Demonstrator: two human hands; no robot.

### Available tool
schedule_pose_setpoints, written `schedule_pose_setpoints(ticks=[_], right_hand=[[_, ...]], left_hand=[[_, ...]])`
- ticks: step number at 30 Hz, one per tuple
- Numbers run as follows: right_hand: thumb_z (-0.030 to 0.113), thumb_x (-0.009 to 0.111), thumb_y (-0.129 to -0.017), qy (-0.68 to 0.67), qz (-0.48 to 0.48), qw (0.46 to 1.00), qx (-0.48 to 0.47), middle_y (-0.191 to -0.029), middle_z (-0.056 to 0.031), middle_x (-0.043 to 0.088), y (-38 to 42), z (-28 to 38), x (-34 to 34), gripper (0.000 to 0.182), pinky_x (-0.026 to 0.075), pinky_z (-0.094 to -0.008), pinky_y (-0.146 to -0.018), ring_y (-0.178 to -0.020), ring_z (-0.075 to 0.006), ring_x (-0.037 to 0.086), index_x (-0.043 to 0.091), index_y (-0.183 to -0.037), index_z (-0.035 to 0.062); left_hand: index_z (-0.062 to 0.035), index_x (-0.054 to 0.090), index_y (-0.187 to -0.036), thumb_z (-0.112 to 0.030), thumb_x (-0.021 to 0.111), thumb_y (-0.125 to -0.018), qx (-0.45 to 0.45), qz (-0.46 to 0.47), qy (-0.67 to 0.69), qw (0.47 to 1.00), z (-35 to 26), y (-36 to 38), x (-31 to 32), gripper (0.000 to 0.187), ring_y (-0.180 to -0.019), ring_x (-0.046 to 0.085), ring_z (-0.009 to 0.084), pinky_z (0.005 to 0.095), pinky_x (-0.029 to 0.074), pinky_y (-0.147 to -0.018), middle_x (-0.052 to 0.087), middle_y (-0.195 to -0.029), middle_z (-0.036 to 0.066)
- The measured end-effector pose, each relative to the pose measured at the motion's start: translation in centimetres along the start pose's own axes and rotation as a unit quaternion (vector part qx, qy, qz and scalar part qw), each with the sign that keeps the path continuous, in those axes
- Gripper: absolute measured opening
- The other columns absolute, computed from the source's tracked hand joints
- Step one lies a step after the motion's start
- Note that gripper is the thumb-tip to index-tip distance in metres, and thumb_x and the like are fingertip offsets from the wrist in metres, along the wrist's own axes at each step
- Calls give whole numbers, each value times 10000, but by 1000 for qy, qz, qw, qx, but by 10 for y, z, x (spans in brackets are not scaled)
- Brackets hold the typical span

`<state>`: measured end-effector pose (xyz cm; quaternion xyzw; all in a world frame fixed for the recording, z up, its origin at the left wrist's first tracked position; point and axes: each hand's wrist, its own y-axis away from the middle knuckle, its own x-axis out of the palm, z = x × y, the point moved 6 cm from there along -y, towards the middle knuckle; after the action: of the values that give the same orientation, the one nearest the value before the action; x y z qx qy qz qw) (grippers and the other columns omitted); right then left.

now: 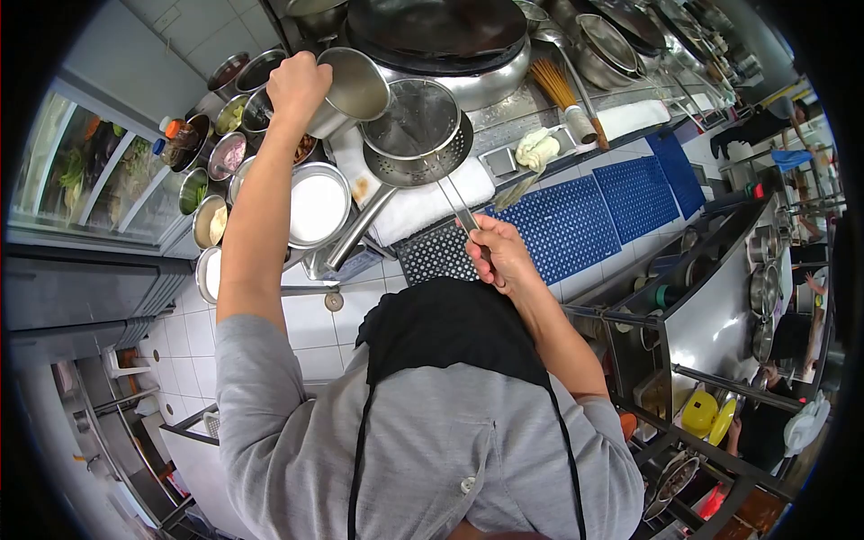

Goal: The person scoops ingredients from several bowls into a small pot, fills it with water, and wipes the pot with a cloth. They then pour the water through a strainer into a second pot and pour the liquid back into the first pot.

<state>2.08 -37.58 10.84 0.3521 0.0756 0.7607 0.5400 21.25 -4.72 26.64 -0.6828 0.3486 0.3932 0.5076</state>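
Note:
My left hand [299, 83] is raised and grips a steel cup [355, 90], tilted with its mouth towards a fine mesh strainer [416, 119]. My right hand [499, 256] holds the end of the strainer's long thin handle [454, 202]. The strainer rests inside a perforated steel ladle [421, 169], whose handle lies on a white towel [423, 207]. A large dark wok [441, 36] sits just beyond them. I wear a grey shirt and a black apron.
Several steel seasoning bowls [220, 157] and a pot of white powder [317, 205] stand to the left. A bamboo brush [562, 90], a crumpled cloth [538, 148], more woks [612, 40], blue floor mats [576, 225] and a rack of pans [765, 288] lie to the right.

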Motion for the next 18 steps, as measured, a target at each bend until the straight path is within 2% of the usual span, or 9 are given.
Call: schedule_pose_setpoints(ticks=[13,18], right_hand=[[72,468,-984,-2,-4,1000,5,-624,-4,535,1,-1,-5,239,312,-217,-288,-362,-61,412,579,-1187,15],[76,471,-987,5,-4,1000,0,-621,-4,536,3,2,-5,245,306,-218,-284,-360,-58,413,582,-1197,15]], left_hand=[[22,724,-868,-226,597,-785,23,-20,-15,999,-9,-4,-1,291,-857,694,465,509,567,-780,706,-881,271],[11,703,-893,-268,579,-798,19,0,-24,1000,-11,-8,-1,320,-899,680,473,528,543,-819,701,-917,277]])
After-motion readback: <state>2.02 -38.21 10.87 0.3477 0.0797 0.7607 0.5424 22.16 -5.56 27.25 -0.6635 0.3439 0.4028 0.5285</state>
